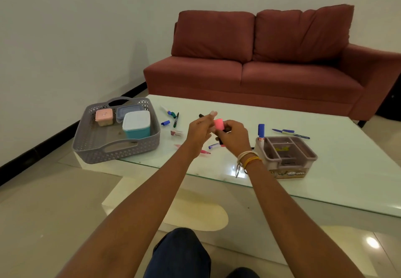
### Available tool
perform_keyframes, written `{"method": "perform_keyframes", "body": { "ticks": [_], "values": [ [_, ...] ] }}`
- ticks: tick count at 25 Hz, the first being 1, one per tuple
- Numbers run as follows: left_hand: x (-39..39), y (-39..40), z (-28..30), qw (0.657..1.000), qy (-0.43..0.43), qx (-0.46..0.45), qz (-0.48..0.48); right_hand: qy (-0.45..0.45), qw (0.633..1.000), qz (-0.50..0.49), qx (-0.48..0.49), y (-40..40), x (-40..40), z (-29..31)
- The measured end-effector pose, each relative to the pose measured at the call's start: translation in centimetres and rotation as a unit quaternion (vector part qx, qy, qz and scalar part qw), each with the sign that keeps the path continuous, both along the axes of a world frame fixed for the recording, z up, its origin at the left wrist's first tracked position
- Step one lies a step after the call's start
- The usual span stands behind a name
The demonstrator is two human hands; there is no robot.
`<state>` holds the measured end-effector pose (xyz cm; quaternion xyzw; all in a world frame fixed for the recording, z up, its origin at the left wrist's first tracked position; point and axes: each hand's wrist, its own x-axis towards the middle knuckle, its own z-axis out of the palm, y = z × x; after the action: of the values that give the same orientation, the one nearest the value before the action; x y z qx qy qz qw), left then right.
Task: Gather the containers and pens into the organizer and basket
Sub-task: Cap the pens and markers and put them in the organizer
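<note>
Three containers (130, 119) in basket (93, 147); both hands' grip (200, 129) (235, 136) on one pink marker (218, 124).

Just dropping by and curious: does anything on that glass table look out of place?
Yes: pens and a loose blue cap lie scattered between the basket and organizer, which holds only one blue marker.

A big red sofa (271, 60) stands against a plain white wall (76, 28). It has two fat back cushions (258, 34) and one arm on the right. In front of it is a low white table (325, 182) with a shiny glass top. The floor (43, 212) is made of pale, smooth tiles. A black strip (43, 145) runs along the bottom of the wall. A bright light spot (372, 242) shines on the floor.
</note>
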<state>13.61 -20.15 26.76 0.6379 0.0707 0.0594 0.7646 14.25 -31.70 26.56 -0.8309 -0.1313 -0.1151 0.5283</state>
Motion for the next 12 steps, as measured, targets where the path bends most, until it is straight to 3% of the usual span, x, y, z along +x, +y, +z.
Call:
{"method": "perform_keyframes", "body": {
  "ticks": [3,5,8,12],
  "values": [
    [-0.3,-3.8,-0.7,0.997,0.009,0.008,-0.081,-0.072,0.996,-0.043,0.003,-4.8,-0.1,1.9],
    [-0.6,-6.5,-2.0,0.985,0.032,0.063,-0.157,-0.106,0.993,-0.057,0.003,-8.3,-0.4,2.8],
    [-0.9,-9.6,-4.4,0.952,0.042,0.176,-0.249,-0.07,0.995,-0.074,-0.014,-13.2,-1.0,3.2],
    [-0.9,-12.0,-5.9,0.954,-0.01,0.234,-0.187,-0.007,0.996,-0.071,-0.057,-17.4,-1.5,2.2]
  ]
}}
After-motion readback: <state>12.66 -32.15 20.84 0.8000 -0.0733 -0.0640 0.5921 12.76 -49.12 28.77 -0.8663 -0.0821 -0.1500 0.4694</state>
